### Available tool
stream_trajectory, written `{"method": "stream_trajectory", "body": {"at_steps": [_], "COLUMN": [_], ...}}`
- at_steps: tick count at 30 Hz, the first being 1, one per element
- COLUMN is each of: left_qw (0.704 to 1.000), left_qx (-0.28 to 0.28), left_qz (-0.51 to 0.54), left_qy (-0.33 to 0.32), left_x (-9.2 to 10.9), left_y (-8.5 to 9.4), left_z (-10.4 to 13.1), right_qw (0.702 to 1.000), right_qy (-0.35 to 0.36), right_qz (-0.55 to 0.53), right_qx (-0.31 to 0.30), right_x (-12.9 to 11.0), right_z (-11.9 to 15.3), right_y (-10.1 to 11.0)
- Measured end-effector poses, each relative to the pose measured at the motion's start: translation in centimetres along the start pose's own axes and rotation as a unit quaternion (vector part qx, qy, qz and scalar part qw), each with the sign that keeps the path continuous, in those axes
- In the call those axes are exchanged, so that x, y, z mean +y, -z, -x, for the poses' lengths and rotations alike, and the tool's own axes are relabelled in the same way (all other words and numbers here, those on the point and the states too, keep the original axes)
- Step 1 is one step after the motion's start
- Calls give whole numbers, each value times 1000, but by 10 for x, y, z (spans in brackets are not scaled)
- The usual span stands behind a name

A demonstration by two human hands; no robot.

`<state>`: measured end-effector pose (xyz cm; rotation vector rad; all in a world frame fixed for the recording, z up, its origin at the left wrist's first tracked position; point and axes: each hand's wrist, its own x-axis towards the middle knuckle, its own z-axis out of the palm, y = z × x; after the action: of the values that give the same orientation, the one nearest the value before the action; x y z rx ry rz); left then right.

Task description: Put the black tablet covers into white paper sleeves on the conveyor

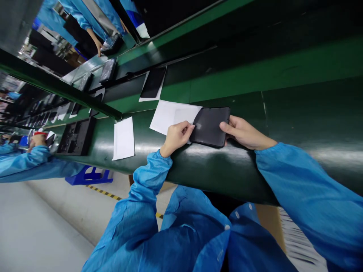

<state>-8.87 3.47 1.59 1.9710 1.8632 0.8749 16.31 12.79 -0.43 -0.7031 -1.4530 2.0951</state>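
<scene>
My right hand (241, 130) grips the right end of a flat black tablet-like device (210, 126), thumb on top and fingers beneath. At the device's left end, my left hand (178, 135) is closed in a pinch on the edge of a white envelope-like sleeve (173, 113). The sleeve meets the device's left end; whether the device is partly inside it or only touching I cannot tell. A second white sleeve (124, 139) lies flat on the green bench to the left.
Beyond, a dark tablet (153, 82) rests on white paper on the green line. A black compartmented tray (76, 136) sits at left, near a green post (96, 105). Co-workers in blue sleeves (25, 158) work at the left and across the line. A blue stool (89, 175) stands below.
</scene>
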Motion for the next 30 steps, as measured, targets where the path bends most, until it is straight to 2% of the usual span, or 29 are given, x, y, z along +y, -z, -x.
{"method": "stream_trajectory", "body": {"at_steps": [9,12,16,19,22,24,27,30], "left_qw": [997,994,988,988,987,985,984,985], "left_qx": [-12,-18,-62,-84,-89,-98,-110,-119], "left_qz": [77,107,139,133,136,143,140,124], "left_qy": [-26,-13,-3,-3,-4,-6,-6,-17], "left_x": [14,18,33,49,64,72,80,77], "left_y": [-6,-6,-7,-7,-9,-11,-13,-10], "left_z": [6,6,7,6,2,-2,-11,-27], "right_qw": [989,982,976,979,970,955,957,979], "right_qy": [-53,-41,-13,4,74,123,163,142], "right_qz": [10,20,43,110,227,270,237,140], "right_qx": [-135,-181,-213,-173,-53,0,22,37], "right_x": [3,2,4,6,7,5,1,-3], "right_z": [2,2,-1,-3,-7,-9,-9,-10], "right_y": [6,7,3,0,1,3,5,4]}}
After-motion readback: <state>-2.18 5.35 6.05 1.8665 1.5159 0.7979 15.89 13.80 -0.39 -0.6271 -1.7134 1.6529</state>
